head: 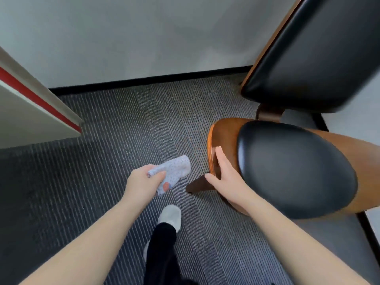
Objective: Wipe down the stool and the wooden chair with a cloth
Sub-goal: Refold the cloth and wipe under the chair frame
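Note:
A wooden chair (224,134) with a black padded seat (296,169) and black backrest (320,54) stands at the right. My right hand (224,175) lies flat with straight fingers on the wooden front-left edge of the seat shell, above a dark wooden leg (197,185). To its left, over the carpet, my left hand (144,182) grips a folded pale patterned cloth (174,171), apart from the chair. No stool is in view.
Grey ribbed carpet (102,140) covers the floor up to a grey wall (144,33) with a black skirting. A white panel with a red stripe (35,99) juts in at the left. My foot in a pale shoe (170,217) stands below the hands.

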Tool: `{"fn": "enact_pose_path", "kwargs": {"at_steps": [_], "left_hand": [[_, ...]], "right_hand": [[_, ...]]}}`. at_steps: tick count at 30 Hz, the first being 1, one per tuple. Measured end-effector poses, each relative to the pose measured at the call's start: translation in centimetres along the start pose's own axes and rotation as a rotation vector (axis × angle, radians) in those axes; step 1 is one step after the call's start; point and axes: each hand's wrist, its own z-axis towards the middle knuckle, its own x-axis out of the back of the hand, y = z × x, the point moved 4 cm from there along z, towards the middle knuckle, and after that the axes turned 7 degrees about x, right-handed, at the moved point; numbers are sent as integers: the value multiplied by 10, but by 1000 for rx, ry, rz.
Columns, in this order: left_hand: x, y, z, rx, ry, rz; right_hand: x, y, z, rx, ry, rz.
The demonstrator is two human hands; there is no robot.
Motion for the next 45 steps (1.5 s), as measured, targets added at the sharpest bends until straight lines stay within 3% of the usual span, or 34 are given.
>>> {"fn": "enact_pose_path", "kwargs": {"at_steps": [5, 9, 15, 24, 27, 33, 36, 38, 41, 43, 45], "left_hand": [[-50, -44, 28, -66, -34, 90], [-92, -71, 52, -162, -10, 10], [-150, -97, 82, -294, 7, -90], [-181, -107, 103, -495, 34, -272], [-198, -113, 102, -572, 68, -246], [-254, -107, 88, -885, -48, -58], [-265, -93, 89, -1056, -5, 40], [-271, -81, 92, -1170, 76, 227], [-276, -72, 105, -1150, 198, 453], [-278, -76, 117, -1027, 195, 431], [-281, -89, 116, -1055, 146, 370]], "right_hand": [[-31, 30, -7, 99, 186, -81], [-37, 38, -3, 176, 310, -53], [-38, 42, -2, 212, 360, -48], [-39, 62, -15, 282, 455, -82], [-43, 99, -34, 284, 506, -87], [-48, 125, -39, 292, 531, 1], [-48, 124, -34, 301, 531, 14], [-47, 127, -32, 305, 535, 24], [-47, 131, -34, 318, 493, 29], [-46, 132, -36, 325, 467, 26], [-45, 133, -36, 327, 475, 2]]}}
